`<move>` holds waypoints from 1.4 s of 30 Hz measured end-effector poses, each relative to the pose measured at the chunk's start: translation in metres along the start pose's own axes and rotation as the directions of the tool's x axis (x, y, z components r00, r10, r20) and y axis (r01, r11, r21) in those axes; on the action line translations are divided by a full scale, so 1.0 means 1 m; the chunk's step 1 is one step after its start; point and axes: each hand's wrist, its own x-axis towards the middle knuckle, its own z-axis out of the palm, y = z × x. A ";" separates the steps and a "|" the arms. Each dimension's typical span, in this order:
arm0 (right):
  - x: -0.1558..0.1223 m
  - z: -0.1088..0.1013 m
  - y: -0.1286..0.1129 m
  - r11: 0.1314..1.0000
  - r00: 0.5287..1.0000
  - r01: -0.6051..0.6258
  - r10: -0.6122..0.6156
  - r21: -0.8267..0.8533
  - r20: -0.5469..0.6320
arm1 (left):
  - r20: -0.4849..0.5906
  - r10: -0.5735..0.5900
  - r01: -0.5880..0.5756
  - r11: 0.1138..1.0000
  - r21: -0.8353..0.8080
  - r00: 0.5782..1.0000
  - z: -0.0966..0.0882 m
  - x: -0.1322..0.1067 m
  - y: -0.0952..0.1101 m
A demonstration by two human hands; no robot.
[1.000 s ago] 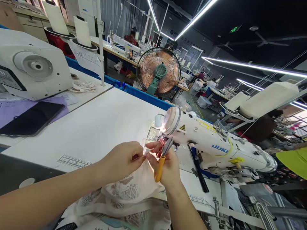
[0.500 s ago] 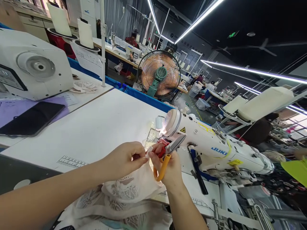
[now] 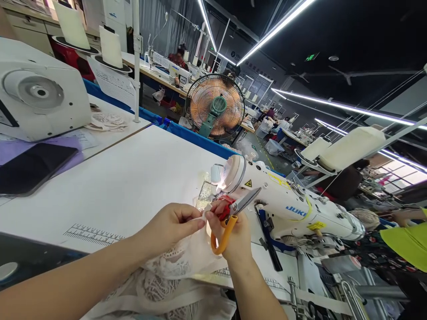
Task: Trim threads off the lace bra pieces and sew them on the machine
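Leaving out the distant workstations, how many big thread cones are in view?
4. At upper left, an outer cone and an inner cone; at right, a smaller cone and a larger cone. Others may be hidden.

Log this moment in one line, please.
left hand: pinching white fabric | right hand: holding scissors, also pinching fabric | sewing machine: beyond right hand

Scissors (image 3: pixel 238 206) in right hand (image 3: pixel 237 240) swung, blades now pointing further right.
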 end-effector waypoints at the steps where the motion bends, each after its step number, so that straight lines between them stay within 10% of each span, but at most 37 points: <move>1: 0.000 -0.004 -0.001 1.000 0.999 0.000 0.001 -0.016 0.034 | 0.015 0.013 -0.013 0.999 -0.032 1.000 -0.001 0.000 0.001; 7: -0.017 -0.053 -0.007 0.924 0.876 -0.022 0.201 -0.381 0.439 | 0.148 -0.017 0.052 0.972 -0.231 0.989 -0.016 -0.008 0.011; 13: -0.038 -0.058 -0.007 0.790 0.740 -0.037 0.433 -0.612 0.514 | 0.122 -0.114 0.133 0.979 -0.154 0.986 -0.022 -0.012 0.012; 42: -0.038 -0.041 0.005 0.680 0.763 -0.112 0.526 -0.725 0.375 | 0.159 -0.175 0.191 0.977 -0.093 0.972 -0.028 -0.001 0.011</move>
